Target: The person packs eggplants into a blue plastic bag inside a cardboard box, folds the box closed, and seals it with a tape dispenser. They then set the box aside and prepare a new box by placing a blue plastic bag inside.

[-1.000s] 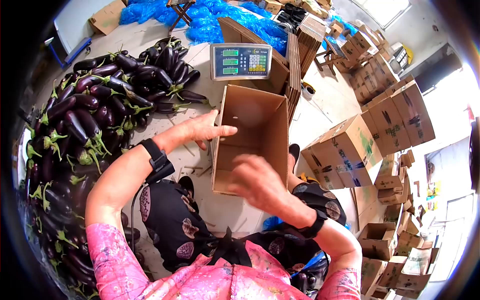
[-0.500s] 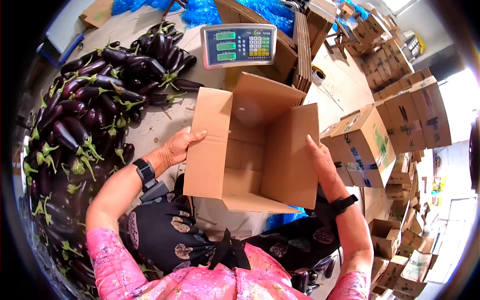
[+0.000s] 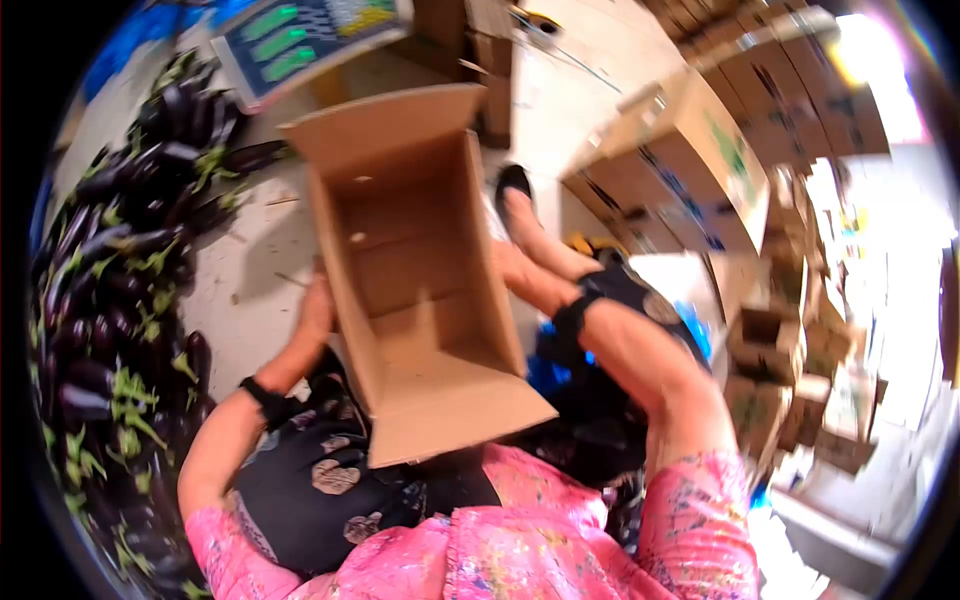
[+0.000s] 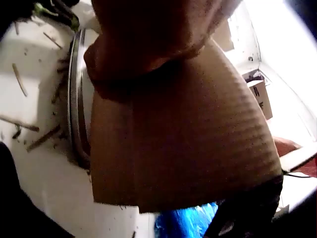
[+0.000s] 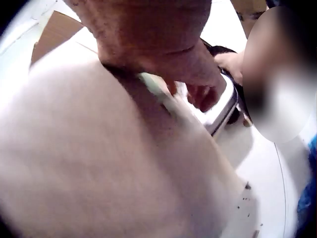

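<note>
An open cardboard box (image 3: 478, 270) is held between both hands, its bare inside facing up. Its far flap (image 3: 390, 125) stands out and its near flap (image 3: 450, 410) spreads towards the person. The left hand (image 3: 318, 305) holds the box's left side from outside; in the left wrist view that hand (image 4: 143, 39) lies across the cardboard (image 4: 188, 144), fingertips hidden. On the opposite side the right hand (image 3: 525, 275) grips low, mostly behind the wall. In the right wrist view its bent fingers (image 5: 200, 96) show past the cardboard, beside a metal-rimmed platform (image 5: 225, 104).
A large heap of eggplants (image 3: 120, 300) covers the floor at left. The scale display (image 3: 305, 45) stands beyond the box. At right are a printed carton (image 3: 670, 160) and several small open boxes (image 3: 765, 340). Blue plastic (image 3: 548, 365) lies near the person's legs.
Both hands first worked at the box's opening, then held its side flaps, and now hold its outer sides. The box has turned and moved left in view; the head view has swung too.
</note>
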Demonstrator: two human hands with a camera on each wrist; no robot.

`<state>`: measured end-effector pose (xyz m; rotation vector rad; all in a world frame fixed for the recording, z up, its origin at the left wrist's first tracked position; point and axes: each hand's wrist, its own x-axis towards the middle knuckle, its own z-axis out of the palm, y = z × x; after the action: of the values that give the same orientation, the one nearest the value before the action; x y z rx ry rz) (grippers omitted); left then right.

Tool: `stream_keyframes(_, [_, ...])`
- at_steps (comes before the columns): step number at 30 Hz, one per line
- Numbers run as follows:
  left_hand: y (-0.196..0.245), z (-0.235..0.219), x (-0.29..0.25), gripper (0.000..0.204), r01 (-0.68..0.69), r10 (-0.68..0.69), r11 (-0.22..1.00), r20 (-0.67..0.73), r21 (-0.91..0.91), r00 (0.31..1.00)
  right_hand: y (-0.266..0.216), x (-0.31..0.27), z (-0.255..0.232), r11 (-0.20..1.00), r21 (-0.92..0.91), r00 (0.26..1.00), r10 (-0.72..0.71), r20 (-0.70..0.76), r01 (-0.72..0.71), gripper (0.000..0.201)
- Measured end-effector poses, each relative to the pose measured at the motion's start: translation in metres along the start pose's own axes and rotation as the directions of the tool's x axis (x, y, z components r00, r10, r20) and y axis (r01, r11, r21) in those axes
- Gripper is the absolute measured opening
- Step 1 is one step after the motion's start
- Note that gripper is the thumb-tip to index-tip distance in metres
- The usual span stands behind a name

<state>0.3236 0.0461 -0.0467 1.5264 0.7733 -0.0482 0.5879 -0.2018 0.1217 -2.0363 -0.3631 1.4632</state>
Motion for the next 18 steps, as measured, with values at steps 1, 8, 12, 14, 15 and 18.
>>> stream_keyframes(1, [0.035,-0.016,-0.018,0.077,0.084,-0.083,0.996,0.052,-0.006,0.995,0.0,-0.004,-0.014,0.921,-0.386,0.999,-0.041,0.017,0.045,0.053])
stream_keyframes(8, [0.159,0.001,-0.1,0.076,0.242,-0.201,0.961,0.265,-0.134,0.943,-0.029,-0.113,-0.148,0.921,-0.387,0.994,-0.071,-0.082,0.034,0.041])
stream_keyframes(12, [0.114,-0.058,-0.075,0.062,0.366,-0.356,0.931,0.26,0.011,0.897,0.034,-0.176,-0.193,0.88,-0.461,0.91,-0.277,-0.307,0.112,0.042])
stream_keyframes(14, [0.126,-0.067,-0.078,0.054,0.373,-0.377,0.926,0.166,0.056,0.911,0.106,-0.192,-0.189,0.909,-0.412,0.901,-0.227,-0.371,0.06,0.036])
stream_keyframes(15, [0.125,-0.074,-0.082,0.052,0.34,-0.347,0.937,0.109,0.074,0.932,0.157,-0.19,-0.184,0.942,-0.334,0.913,-0.106,-0.394,-0.034,0.03])
stream_keyframes(18, [0.125,-0.103,-0.091,0.048,0.285,-0.285,0.953,-0.009,0.101,0.958,0.296,-0.221,-0.144,0.911,-0.41,0.919,-0.12,-0.375,-0.049,0.034])
